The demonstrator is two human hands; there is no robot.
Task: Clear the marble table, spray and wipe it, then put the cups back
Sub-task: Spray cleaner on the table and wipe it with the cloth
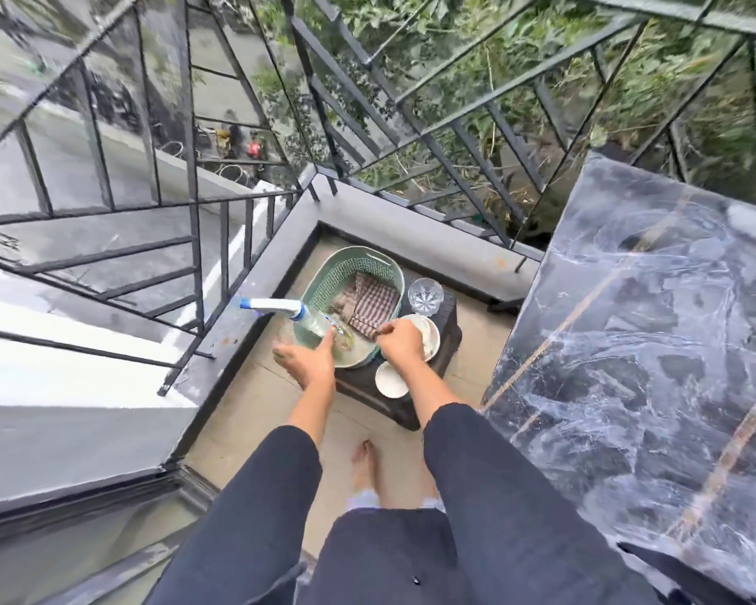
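The marble tabletop (651, 342) stands well to the right of the green basket (359, 255), dark and veined, its surface streaked and carrying nothing that I can see. The things taken off it sit with the basket on a low dark stool (448, 325) on the balcony floor.

Over the basket's near left rim the spray bottle (313, 329) lies tilted, its white and blue head pointing left past the rim. The left grip (311, 360) holds it by the clear body, fingers and thumb wrapped round the lower end.

Inside the basket lies a checked cloth (374, 305), crumpled against the right wall. The right grip (404, 344) is at the basket's near right edge, fingertips pressed together on a corner of that cloth; the frame is blurred there, so how much cloth is caught I cannot tell.

Just right of the basket a cut glass tumbler (424, 294) stands upright. Nearer, beside the right grip, is a white dish (432, 331), partly hidden by the hand. A small white cup (391, 379) sits at the stool's near edge, under the right wrist.

Behind the basket runs a grey ledge with a black railing (411, 124), with greenery beyond it. A bare foot (363, 465) rests on the floor, on the near side of the basket.
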